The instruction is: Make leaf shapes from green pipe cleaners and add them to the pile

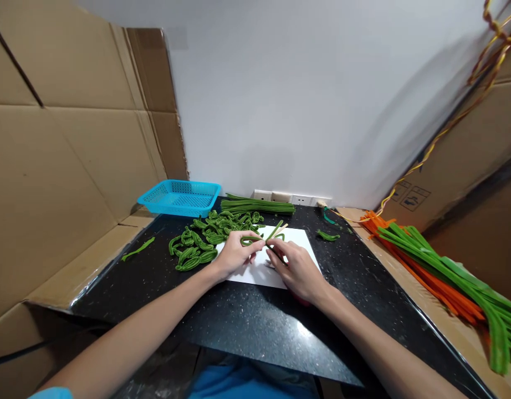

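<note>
Over a white sheet (249, 276), my left hand (233, 256) pinches a green pipe cleaner (274, 229) between thumb and fingers. My right hand (300, 270) is closed on the same pipe cleaner, its fingertips almost meeting the left ones. The stem forms a loop at the left fingers, and one end sticks up between the hands. A pale flat strip (284, 228) shows behind the fingers; whether it is held, I cannot tell. Left of the sheet lies a heap of looped green pipe cleaners (193, 244). Something red peeks out under my right hand, mostly hidden.
A bundle of straight green stems (257, 207) lies by the wall sockets (280, 197). At the back left stands a blue basket (178, 210). Orange stems (438, 288) and bright green stems (455, 277) rest on cardboard at right. Cardboard walls (72, 138) flank the black tabletop (255, 321).
</note>
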Available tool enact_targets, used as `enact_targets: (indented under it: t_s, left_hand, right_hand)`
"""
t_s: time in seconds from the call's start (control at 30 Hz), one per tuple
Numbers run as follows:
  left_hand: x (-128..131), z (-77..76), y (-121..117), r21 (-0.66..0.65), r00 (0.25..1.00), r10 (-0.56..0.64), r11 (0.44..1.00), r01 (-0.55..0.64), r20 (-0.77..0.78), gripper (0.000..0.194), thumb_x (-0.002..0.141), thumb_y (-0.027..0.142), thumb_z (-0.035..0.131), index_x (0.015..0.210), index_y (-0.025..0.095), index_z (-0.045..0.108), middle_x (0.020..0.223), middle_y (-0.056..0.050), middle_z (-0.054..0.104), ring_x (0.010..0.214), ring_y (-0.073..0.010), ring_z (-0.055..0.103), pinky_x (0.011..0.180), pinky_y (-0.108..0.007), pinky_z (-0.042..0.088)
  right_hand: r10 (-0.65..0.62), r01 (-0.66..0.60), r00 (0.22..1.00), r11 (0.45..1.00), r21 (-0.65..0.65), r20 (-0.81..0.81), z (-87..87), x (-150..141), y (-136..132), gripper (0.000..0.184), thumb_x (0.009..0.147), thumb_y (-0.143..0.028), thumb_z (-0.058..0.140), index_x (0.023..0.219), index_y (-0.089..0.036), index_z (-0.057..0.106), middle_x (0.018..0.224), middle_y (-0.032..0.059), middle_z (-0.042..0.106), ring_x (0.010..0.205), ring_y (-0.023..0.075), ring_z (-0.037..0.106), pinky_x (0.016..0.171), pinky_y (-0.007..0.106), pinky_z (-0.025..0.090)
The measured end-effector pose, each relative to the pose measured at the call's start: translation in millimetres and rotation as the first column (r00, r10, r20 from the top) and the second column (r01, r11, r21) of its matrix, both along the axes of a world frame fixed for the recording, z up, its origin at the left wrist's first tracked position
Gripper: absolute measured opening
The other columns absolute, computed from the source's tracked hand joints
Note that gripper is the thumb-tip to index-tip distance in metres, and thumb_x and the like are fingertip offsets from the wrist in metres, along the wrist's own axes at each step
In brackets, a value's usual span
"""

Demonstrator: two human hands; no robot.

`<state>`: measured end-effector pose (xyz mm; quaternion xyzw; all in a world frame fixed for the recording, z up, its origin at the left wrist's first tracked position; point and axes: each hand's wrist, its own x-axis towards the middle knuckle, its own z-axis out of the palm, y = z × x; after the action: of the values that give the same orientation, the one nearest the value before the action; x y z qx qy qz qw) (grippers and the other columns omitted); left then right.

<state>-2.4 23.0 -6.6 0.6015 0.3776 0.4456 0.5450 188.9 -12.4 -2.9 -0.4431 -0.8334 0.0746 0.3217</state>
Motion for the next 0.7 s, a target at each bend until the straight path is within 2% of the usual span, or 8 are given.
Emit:
enact_targets:
  t_s: [0.07,0.23,0.4,0.5,0.7]
  left_hand:
    - [0.2,-1.2,1.2,-0.036,0.999,-0.018,0.999,0.019,0.030,0.040,0.075,0.049,0.082,0.086,0.012,0.069,0.051,0.003,0.056,0.041,-0.0081,0.045,0.039,-0.020,0.032]
    - [1.1,-3.3,1.7,-0.028,0.998,-0.041,0.999,0.042,0.053,0.046,0.073,0.052,0.085,0.085,0.011,0.069,0.056,0.002,0.057,0.042,-0.0074,0.045,0.038,-0.019,0.031]
    - [3.2,-3.7,-2.5,-0.014,0.996,-0.079,0.997,0.079,0.029,0.047,0.073,0.053,0.085,0.086,0.010,0.072,0.051,0.003,0.055,0.041,-0.0081,0.047,0.041,-0.020,0.031]
    - [4.7,-5.0,-5.1,0.009,0.998,-0.055,0.998,0.055,0.002,0.044,0.075,0.050,0.084,0.089,0.010,0.073,0.049,0.002,0.056,0.040,-0.0079,0.045,0.041,-0.020,0.031]
    - [3.9,-6.7,-3.9,0.051,0.999,-0.035,0.998,0.037,-0.039,0.042,0.075,0.050,0.084,0.083,0.010,0.074,0.060,-0.001,0.063,0.040,-0.0075,0.047,0.039,-0.020,0.031]
  right_hand:
    - [0.021,-0.021,0.999,1.000,0.012,-0.038,0.1,3.0,0.8,0.020,0.104,-0.024,0.047,0.110,-0.020,0.066,0.089,0.0072,0.073,0.080,0.0219,0.066,0.073,0.031,0.048]
    - [0.031,-0.031,0.998,1.000,0.005,-0.052,-2.5,5.3,2.0,0.019,0.102,-0.024,0.050,0.106,-0.019,0.068,0.084,0.0066,0.072,0.074,0.0210,0.066,0.070,0.030,0.049]
    - [0.075,-0.094,0.981,0.991,-0.096,-0.179,-1.1,0.9,0.1,0.019,0.102,-0.027,0.051,0.094,-0.020,0.068,0.076,0.0046,0.074,0.065,0.0193,0.069,0.064,0.029,0.049]
    - [0.071,-0.117,0.960,0.981,-0.157,-0.271,0.6,-0.1,-0.9,0.025,0.102,-0.030,0.052,0.083,-0.021,0.065,0.072,0.0040,0.075,0.061,0.0189,0.070,0.060,0.028,0.050]
    - [0.057,-0.097,0.969,0.983,-0.156,-0.242,-1.1,-0.5,-2.3,0.025,0.102,-0.029,0.051,0.083,-0.021,0.066,0.073,0.0042,0.075,0.062,0.0197,0.070,0.061,0.029,0.051]
